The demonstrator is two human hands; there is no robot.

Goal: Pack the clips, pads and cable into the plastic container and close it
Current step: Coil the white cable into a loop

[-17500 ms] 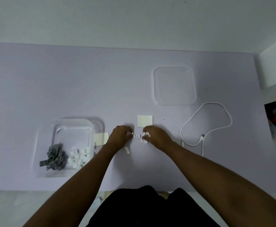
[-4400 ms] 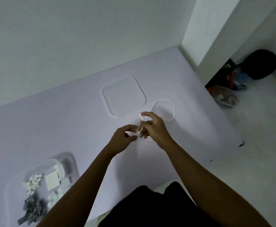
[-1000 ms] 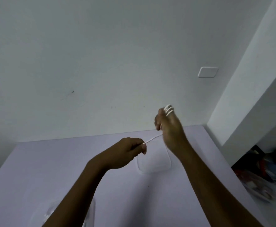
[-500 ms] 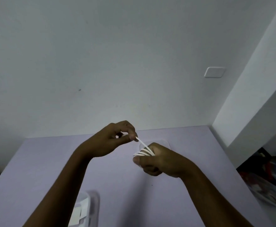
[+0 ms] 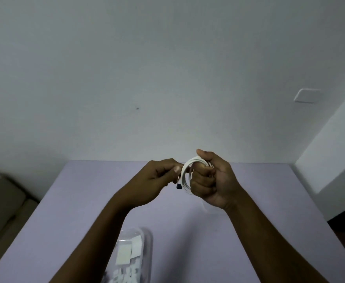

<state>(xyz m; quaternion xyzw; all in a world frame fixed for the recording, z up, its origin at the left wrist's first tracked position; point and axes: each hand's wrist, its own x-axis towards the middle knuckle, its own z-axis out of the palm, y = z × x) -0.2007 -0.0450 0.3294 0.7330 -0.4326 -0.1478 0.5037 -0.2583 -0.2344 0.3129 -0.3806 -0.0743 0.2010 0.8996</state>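
Where it is wound into several tight loops, the cable [image 5: 185,176] shows as a thin, smooth white cord forming a small ring. It is held up in the air above the lilac counter [image 5: 269,221], near the middle of the view. The ring sits round the curled fingers of the right hand [image 5: 214,180], which is closed into a fist with the thumb raised above the coil. 1 end of the cable hangs at the ring's left edge and finishes in a short white plug [image 5: 178,186] with a dark blue tip. The left hand [image 5: 157,180] meets the coil from the left, thumb and forefinger pressed together in a pinch on the strand just above that plug. Below, at the bottom edge between the forearms, the clear plastic container [image 5: 148,252] stands on the counter, blurred and partly hidden by the left forearm. Inside it lie 2 plain white square pads [image 5: 123,254], and nearer the camera a heap of small white clips [image 5: 124,276], too blurred to make out singly. Behind the counter rises a pale wall [image 5: 167,78] carrying a blank white switch plate [image 5: 306,95] at the right.
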